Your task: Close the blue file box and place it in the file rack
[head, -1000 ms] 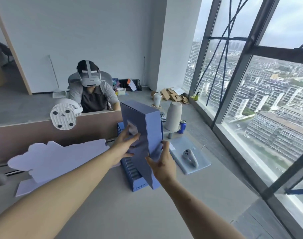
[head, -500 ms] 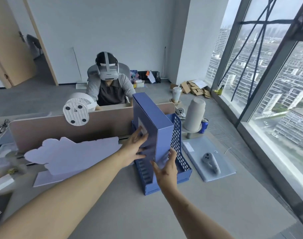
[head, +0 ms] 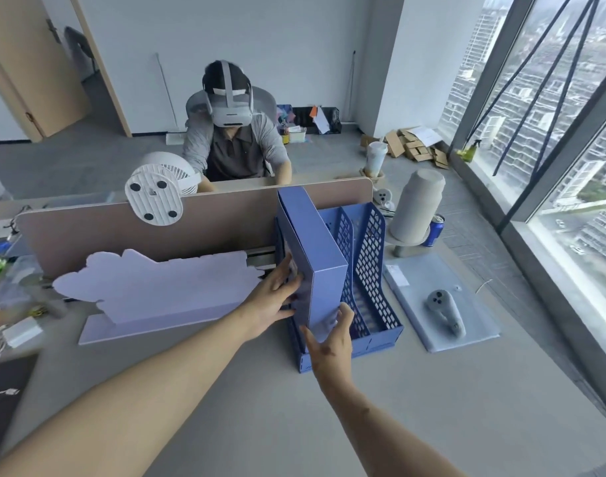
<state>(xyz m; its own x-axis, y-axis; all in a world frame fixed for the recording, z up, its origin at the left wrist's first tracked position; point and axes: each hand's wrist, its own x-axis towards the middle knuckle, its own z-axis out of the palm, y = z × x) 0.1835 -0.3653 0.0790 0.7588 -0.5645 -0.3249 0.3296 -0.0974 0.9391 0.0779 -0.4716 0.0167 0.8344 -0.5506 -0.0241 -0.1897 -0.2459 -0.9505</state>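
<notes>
The blue file box [head: 317, 256] stands upright and closed, its lower part down inside the left slot of the blue mesh file rack [head: 370, 270] on the grey desk. My left hand [head: 272, 304] presses flat against the box's left face near the bottom. My right hand [head: 331, 342] grips the box's near bottom edge from the front, fingers on its spine. The rack's two right slots hold nothing. The box's bottom is hidden by the rack and my hands.
A beige desk divider [head: 205, 228] stands behind the rack, with a white fan [head: 157, 194] on it. A pale cut-out board [head: 164, 290] lies left of the rack. A grey pad with a controller [head: 444, 311] lies right. A person in a headset [head: 231, 132] sits opposite. Window wall at right.
The box has come down from a tilted hold above the rack into the left slot, now upright. Both hands moved down with it. The view has shifted downward and to the left.
</notes>
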